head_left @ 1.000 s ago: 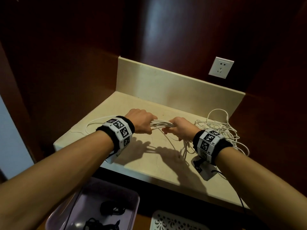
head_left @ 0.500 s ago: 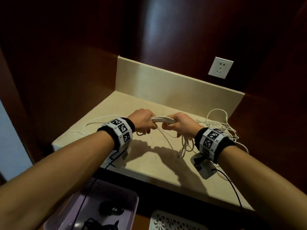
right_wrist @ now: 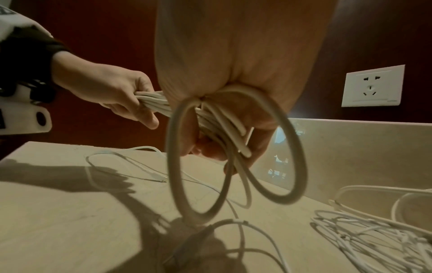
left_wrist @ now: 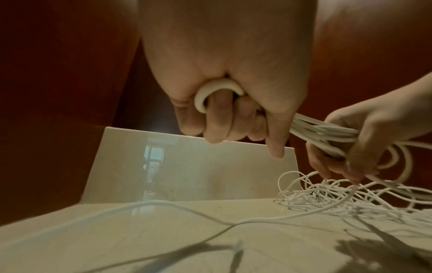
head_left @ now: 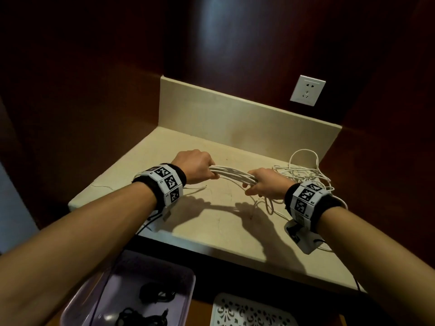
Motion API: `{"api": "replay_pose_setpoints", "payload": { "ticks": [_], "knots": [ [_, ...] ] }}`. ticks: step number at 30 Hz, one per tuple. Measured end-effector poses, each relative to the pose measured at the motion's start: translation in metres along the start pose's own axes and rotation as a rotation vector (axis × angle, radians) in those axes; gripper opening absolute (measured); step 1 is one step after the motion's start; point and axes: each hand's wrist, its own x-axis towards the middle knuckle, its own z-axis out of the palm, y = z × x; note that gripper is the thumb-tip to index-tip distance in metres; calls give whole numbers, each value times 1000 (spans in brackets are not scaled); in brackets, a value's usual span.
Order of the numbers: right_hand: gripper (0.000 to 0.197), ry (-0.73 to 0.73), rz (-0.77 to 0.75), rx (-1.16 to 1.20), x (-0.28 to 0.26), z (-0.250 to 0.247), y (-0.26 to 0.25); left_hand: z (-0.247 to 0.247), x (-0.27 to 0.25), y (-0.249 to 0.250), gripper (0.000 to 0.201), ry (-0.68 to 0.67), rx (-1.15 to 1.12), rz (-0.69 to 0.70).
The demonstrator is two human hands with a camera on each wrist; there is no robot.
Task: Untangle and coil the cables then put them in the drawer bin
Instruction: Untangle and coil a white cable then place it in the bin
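Note:
A bundle of white cable (head_left: 231, 174) runs between my two hands above the beige counter (head_left: 211, 222). My left hand (head_left: 195, 167) grips its left end in a fist; a loop (left_wrist: 217, 90) pokes out of the fist. My right hand (head_left: 263, 187) curls round the other end, and loose loops (right_wrist: 233, 166) hang below it. A tangled pile of thin white cables (head_left: 303, 175) lies on the counter behind the right hand. One loose strand (left_wrist: 163, 206) trails across the counter to the left. The purple drawer bin (head_left: 150, 267) sits below the counter's front edge.
Black cables (head_left: 155, 296) lie in the bin. A white patterned tray (head_left: 247, 311) sits to its right. A wall socket (head_left: 307, 90) is at the back right. Dark wood walls close in the counter on the left, back and right.
My hands have drawn slightly apart, so more of the bundle shows between them. The right hand has shifted a little right and down.

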Motion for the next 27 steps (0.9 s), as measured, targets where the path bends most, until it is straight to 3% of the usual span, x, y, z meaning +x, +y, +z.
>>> {"api": "replay_pose_setpoints", "payload": {
  "ticks": [2,8,12,15,23,27],
  "knots": [
    [7,19,2,-6,-1,2,3,0,0,1,29,3,46,22],
    [22,108,38,38,1,5,1,3,1,5,34,10,125,30],
    [14,118,46,-55,4,11,0,6,2,2,29,-24,45,34],
    [33,112,119,-104,6,14,1,9,1,1,28,-31,18,40],
    [16,-77,282,-195,12,14,1,13,4,5,26,-46,41,72],
    [20,-104,307,-171,16,18,2,18,5,6,26,-64,43,77]
  ]
}}
